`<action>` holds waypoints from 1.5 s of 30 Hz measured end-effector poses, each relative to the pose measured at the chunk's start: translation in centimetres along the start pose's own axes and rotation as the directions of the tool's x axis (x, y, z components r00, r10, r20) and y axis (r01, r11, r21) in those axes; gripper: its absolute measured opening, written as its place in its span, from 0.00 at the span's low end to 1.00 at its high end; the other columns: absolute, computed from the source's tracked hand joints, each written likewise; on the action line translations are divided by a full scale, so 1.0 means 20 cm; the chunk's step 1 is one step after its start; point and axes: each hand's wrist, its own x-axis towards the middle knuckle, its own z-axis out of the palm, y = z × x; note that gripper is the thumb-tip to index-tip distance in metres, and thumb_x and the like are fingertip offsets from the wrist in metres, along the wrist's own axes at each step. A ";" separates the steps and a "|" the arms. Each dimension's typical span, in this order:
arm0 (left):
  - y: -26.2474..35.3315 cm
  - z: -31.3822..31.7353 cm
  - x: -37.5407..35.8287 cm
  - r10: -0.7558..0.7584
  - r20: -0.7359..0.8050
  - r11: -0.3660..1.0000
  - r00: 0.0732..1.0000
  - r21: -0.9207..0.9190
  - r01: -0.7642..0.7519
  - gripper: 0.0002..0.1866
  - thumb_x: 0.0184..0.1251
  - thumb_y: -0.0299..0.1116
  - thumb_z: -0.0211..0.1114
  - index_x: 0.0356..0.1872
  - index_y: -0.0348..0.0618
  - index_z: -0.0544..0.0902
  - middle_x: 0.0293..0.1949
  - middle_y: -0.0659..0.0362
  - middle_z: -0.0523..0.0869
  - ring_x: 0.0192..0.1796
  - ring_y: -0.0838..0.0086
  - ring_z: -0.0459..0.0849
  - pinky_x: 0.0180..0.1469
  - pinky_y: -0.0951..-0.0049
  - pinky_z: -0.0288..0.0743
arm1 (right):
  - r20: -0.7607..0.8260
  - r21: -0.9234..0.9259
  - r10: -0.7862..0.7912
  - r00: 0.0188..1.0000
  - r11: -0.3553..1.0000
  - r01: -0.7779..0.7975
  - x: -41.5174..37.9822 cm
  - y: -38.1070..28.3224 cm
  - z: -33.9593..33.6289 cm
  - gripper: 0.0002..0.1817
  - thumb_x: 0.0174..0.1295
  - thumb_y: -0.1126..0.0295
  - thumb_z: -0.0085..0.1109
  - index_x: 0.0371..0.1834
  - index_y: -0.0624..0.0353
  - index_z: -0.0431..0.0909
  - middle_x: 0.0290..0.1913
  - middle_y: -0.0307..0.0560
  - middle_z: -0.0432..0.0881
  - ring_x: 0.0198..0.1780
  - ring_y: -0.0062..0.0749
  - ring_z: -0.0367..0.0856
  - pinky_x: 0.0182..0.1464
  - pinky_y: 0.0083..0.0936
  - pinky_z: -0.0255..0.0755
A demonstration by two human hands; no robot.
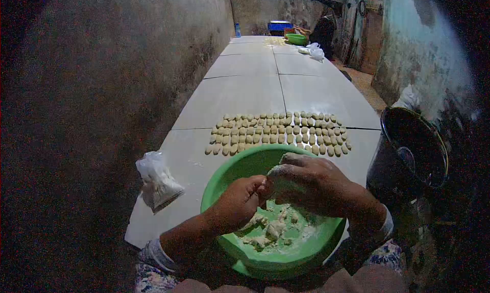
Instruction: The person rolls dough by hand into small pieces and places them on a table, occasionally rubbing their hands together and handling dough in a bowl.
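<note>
Over a green basin (214, 183) my two hands meet, fingertips close together. My left hand (242, 201) is closed in a pinch, thumb against the bent fingers. My right hand (316, 183) has its fingers curled down toward the left one, with white flour on them. Whatever sits between the fingers is hidden. Below them, ragged lumps of dough (275, 229) and loose flour lie in the basin. Just beyond the basin, many small oval dough pieces (265, 138) are laid out in rows on the white tiled table (232, 96).
A plastic bag of white powder (157, 180) stands at the table's left edge. To the right is a dark bucket (406, 150). At the far end are another green basin (296, 39), a blue container (280, 25), a white bag (316, 52) and a person (323, 35).
</note>
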 end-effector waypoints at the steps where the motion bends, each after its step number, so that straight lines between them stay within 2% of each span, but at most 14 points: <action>1: 0.01 0.00 -0.01 0.000 -0.001 1.000 1.000 0.002 0.000 0.09 0.67 0.23 0.44 0.34 0.37 0.74 0.23 0.59 0.75 0.28 0.77 0.73 0.34 0.74 0.70 | 0.003 0.012 -0.012 1.000 1.000 0.012 0.00 0.00 0.01 0.10 0.56 0.67 0.57 0.41 0.54 0.72 0.35 0.50 0.73 0.38 0.50 0.77 0.38 0.41 0.72; 6: -0.03 0.01 -0.03 0.132 0.037 0.966 0.991 -0.230 -0.120 0.12 0.71 0.36 0.49 0.40 0.37 0.73 0.30 0.58 0.77 0.32 0.74 0.74 0.37 0.72 0.71 | 0.075 0.021 -0.012 0.997 1.000 0.011 0.01 0.00 0.01 0.10 0.56 0.67 0.56 0.40 0.55 0.73 0.37 0.50 0.76 0.39 0.50 0.78 0.39 0.41 0.73; 10: -0.02 0.01 -0.03 0.307 -0.001 0.944 0.952 -0.128 -0.305 0.14 0.71 0.40 0.50 0.43 0.37 0.72 0.32 0.57 0.76 0.33 0.73 0.74 0.37 0.72 0.71 | -0.006 -0.009 -0.015 1.000 1.000 0.015 0.01 0.02 0.03 0.09 0.57 0.67 0.56 0.38 0.55 0.73 0.36 0.50 0.76 0.38 0.51 0.78 0.39 0.41 0.73; 17: 0.05 0.01 -0.05 -0.012 -0.005 1.000 1.000 0.027 0.013 0.07 0.68 0.24 0.45 0.38 0.38 0.73 0.24 0.54 0.76 0.27 0.75 0.75 0.32 0.73 0.70 | -0.009 0.111 -0.007 1.000 0.994 0.008 -0.02 0.06 0.02 0.11 0.56 0.65 0.59 0.39 0.56 0.72 0.34 0.51 0.77 0.37 0.53 0.78 0.39 0.41 0.72; 19: 0.04 0.02 -0.05 0.014 -0.018 0.998 1.000 0.057 -0.013 0.06 0.68 0.26 0.48 0.37 0.37 0.74 0.24 0.52 0.77 0.27 0.73 0.77 0.32 0.70 0.71 | -0.037 0.138 0.008 0.999 0.990 -0.003 -0.01 0.06 0.03 0.13 0.54 0.64 0.62 0.38 0.56 0.73 0.33 0.50 0.78 0.35 0.52 0.78 0.38 0.40 0.72; 25: 0.03 0.07 -0.05 0.251 -0.042 0.957 0.967 0.161 -0.241 0.10 0.67 0.32 0.55 0.45 0.38 0.74 0.28 0.51 0.79 0.32 0.70 0.80 0.39 0.67 0.73 | 0.234 0.057 0.153 0.960 0.984 -0.170 0.02 0.06 0.08 0.11 0.60 0.62 0.53 0.37 0.59 0.73 0.33 0.59 0.79 0.39 0.57 0.78 0.42 0.46 0.70; 27: 0.08 0.04 -0.06 0.123 0.108 0.992 0.987 -0.031 -0.120 0.17 0.68 0.37 0.56 0.51 0.36 0.70 0.29 0.53 0.80 0.34 0.70 0.80 0.41 0.68 0.74 | 0.190 0.130 0.197 0.962 0.966 -0.223 0.03 0.06 0.06 0.11 0.58 0.64 0.54 0.39 0.59 0.73 0.34 0.59 0.79 0.39 0.58 0.78 0.41 0.46 0.70; 29: 0.02 0.05 -0.05 0.223 0.088 0.974 0.971 -0.058 -0.218 0.23 0.69 0.44 0.54 0.54 0.35 0.67 0.29 0.54 0.80 0.32 0.71 0.79 0.40 0.69 0.73 | 0.252 0.173 0.155 0.955 0.964 -0.202 0.03 0.11 0.07 0.12 0.61 0.66 0.54 0.42 0.63 0.73 0.36 0.60 0.79 0.39 0.55 0.78 0.41 0.38 0.70; 31: 0.04 0.04 -0.05 0.003 0.125 0.964 0.992 -0.265 0.031 0.24 0.71 0.49 0.50 0.51 0.35 0.68 0.29 0.55 0.79 0.30 0.73 0.78 0.39 0.70 0.73 | 0.230 0.170 0.157 0.960 0.965 -0.199 0.02 0.14 0.09 0.14 0.63 0.64 0.51 0.44 0.64 0.72 0.37 0.60 0.79 0.39 0.52 0.78 0.42 0.37 0.70; 35: 0.03 0.04 -0.03 0.010 0.110 0.965 0.994 -0.262 0.019 0.20 0.74 0.46 0.44 0.40 0.36 0.72 0.24 0.58 0.75 0.27 0.76 0.76 0.33 0.73 0.73 | 0.209 0.240 0.161 0.965 0.948 -0.210 0.00 0.15 0.08 0.16 0.66 0.61 0.45 0.44 0.64 0.72 0.36 0.60 0.79 0.39 0.52 0.79 0.43 0.37 0.70; 39: 0.00 0.05 -0.03 0.063 0.031 0.997 0.998 -0.044 -0.062 0.20 0.74 0.45 0.42 0.41 0.37 0.73 0.28 0.59 0.77 0.27 0.76 0.78 0.32 0.74 0.74 | 0.224 0.068 0.289 0.931 0.948 -0.311 0.04 0.09 0.04 0.21 0.67 0.54 0.41 0.41 0.63 0.73 0.35 0.58 0.79 0.36 0.46 0.79 0.41 0.37 0.69; 41: -0.02 0.06 -0.03 0.033 0.020 0.999 0.999 -0.002 -0.033 0.18 0.74 0.43 0.43 0.43 0.36 0.73 0.29 0.57 0.77 0.27 0.75 0.79 0.34 0.72 0.75 | 0.379 0.255 0.404 0.833 0.820 -0.513 0.05 0.07 0.03 0.23 0.67 0.52 0.40 0.38 0.64 0.74 0.33 0.56 0.79 0.34 0.43 0.78 0.41 0.36 0.69; 43: -0.02 0.07 -0.03 0.169 -0.016 0.979 0.986 0.115 -0.166 0.13 0.70 0.37 0.49 0.41 0.36 0.72 0.28 0.52 0.79 0.32 0.67 0.79 0.37 0.64 0.72 | 0.385 0.243 0.266 0.884 0.895 -0.375 0.03 0.13 0.10 0.21 0.67 0.55 0.43 0.38 0.65 0.75 0.32 0.53 0.80 0.33 0.38 0.77 0.41 0.34 0.70; 45: -0.04 0.07 -0.04 0.129 -0.022 0.985 0.991 0.118 -0.125 0.13 0.68 0.37 0.51 0.44 0.37 0.73 0.32 0.49 0.80 0.35 0.65 0.80 0.40 0.62 0.72 | 0.307 0.350 0.155 0.939 0.899 -0.263 0.02 0.14 0.11 0.19 0.66 0.57 0.46 0.39 0.66 0.75 0.33 0.51 0.81 0.35 0.32 0.77 0.42 0.30 0.70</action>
